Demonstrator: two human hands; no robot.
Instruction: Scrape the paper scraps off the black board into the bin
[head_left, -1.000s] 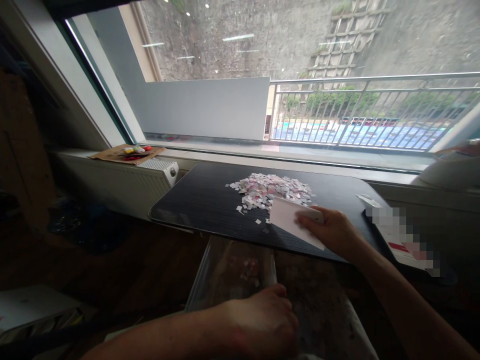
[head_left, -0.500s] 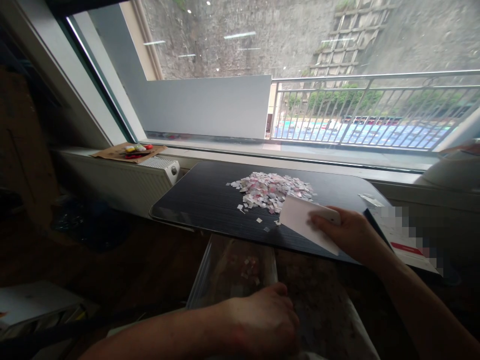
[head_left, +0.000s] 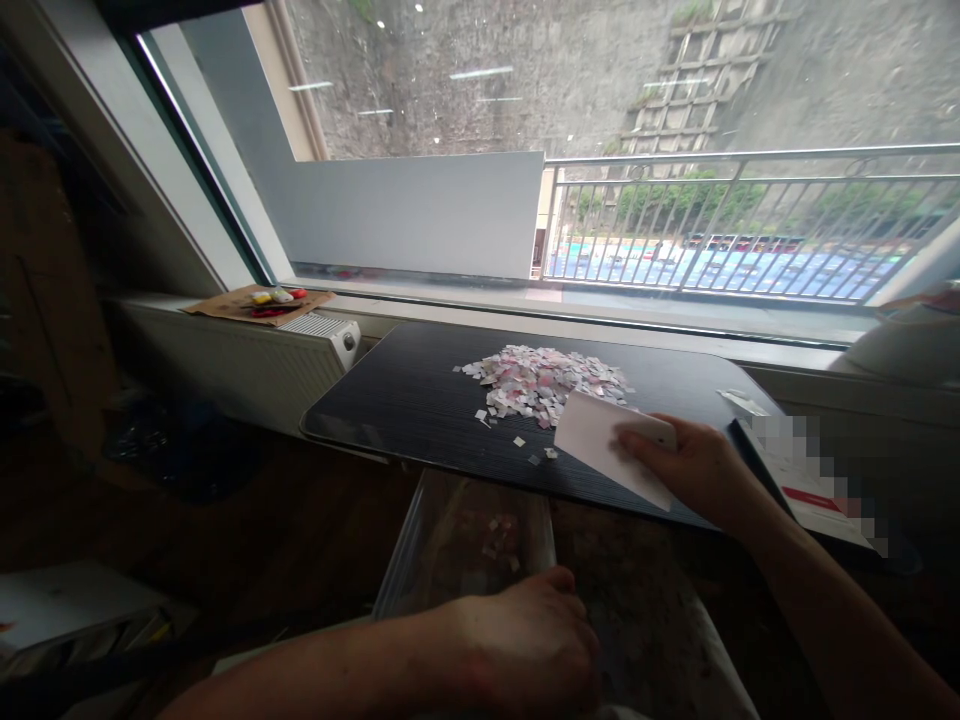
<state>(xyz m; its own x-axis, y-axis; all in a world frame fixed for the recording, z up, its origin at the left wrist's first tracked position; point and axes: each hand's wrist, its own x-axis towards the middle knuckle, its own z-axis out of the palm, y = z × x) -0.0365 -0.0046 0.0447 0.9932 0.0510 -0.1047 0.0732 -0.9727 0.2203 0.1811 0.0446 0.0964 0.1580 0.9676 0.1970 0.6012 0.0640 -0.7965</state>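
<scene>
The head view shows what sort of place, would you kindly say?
Probably an indoor workspace by a window: a white radiator, a dark table bearing small pale pieces, and a metal railing outside.

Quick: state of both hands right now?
Left hand: curled at the box edge; whether it grips cannot be told.
Right hand: closed, holding the white scraper.

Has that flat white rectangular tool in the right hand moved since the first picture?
Yes. Judged against the black, wood-grained rectangular table, the flat white rectangular tool in the right hand has shifted rightward, toward the table's right end.
</scene>
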